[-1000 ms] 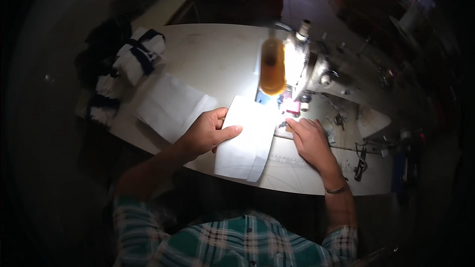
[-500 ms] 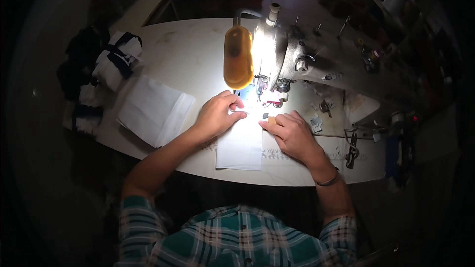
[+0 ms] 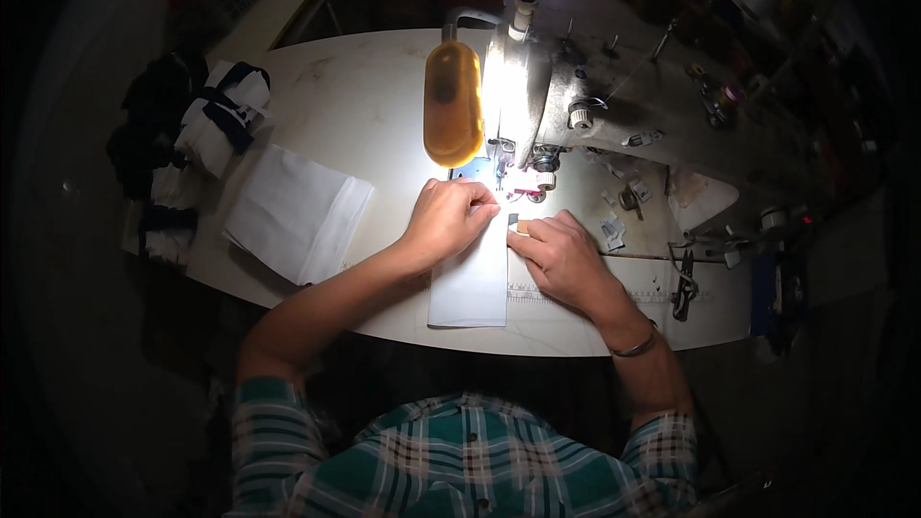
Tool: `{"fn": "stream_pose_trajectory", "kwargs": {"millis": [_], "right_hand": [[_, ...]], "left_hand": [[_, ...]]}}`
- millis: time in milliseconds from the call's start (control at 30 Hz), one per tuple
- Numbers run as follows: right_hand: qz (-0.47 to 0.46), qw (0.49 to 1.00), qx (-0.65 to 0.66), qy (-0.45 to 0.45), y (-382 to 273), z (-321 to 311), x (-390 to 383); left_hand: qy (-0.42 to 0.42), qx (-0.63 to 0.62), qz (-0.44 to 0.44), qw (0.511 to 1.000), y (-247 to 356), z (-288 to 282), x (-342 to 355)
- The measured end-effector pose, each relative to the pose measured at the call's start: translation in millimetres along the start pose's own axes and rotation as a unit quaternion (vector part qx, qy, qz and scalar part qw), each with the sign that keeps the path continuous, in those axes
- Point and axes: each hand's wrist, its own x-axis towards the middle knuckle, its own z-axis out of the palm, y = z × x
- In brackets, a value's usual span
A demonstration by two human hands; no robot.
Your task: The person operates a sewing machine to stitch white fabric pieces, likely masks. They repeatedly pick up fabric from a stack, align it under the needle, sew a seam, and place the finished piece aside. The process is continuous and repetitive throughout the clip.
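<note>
A white sewing machine (image 3: 528,96), its needle area brightly lit under an amber lamp housing (image 3: 451,101), stands over a narrow folded white cloth (image 3: 466,293) lying lengthwise toward me. My left hand (image 3: 446,221) pinches the cloth at its far end, just in front of the presser foot, fingertips partly lost in glare. My right hand (image 3: 566,264) is at the cloth's right edge with curled fingers and thumb tucked low, against a small tan piece (image 3: 522,226) with a dark end; what exactly its fingers grip is unclear.
A stack of white pieces (image 3: 293,211) lies left, beside a heap of black-and-white fabric (image 3: 211,125) on the table's edge (image 3: 585,353). Dark scissors (image 3: 684,293) lie at the right. A pale side table (image 3: 273,10) stands behind at upper left.
The cloth has moved from a tilted position up to the machine and now lies straight. My left hand has moved to its far end; my right hand has shifted slightly leftward.
</note>
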Motion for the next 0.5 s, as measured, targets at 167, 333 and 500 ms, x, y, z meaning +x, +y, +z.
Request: {"fn": "stream_pose_trajectory", "kwargs": {"millis": [167, 333, 500], "right_hand": [[0.000, 1.000, 0.010, 0.006, 0.9, 0.0, -0.3], [0.003, 1.000, 0.014, 0.004, -0.6, -2.6, 0.4], [0.012, 0.999, -0.018, 0.036, 3.8, 1.6, -1.2]], "left_hand": [[0.009, 0.012, 0.006, 1.000, -3.8, 2.5, 3.2], [-0.009, -0.019, -0.023, 1.000, -4.2, -0.5, 4.3], [-0.010, -0.020, -0.023, 0.999, -5.6, -0.1, 5.7]]}}
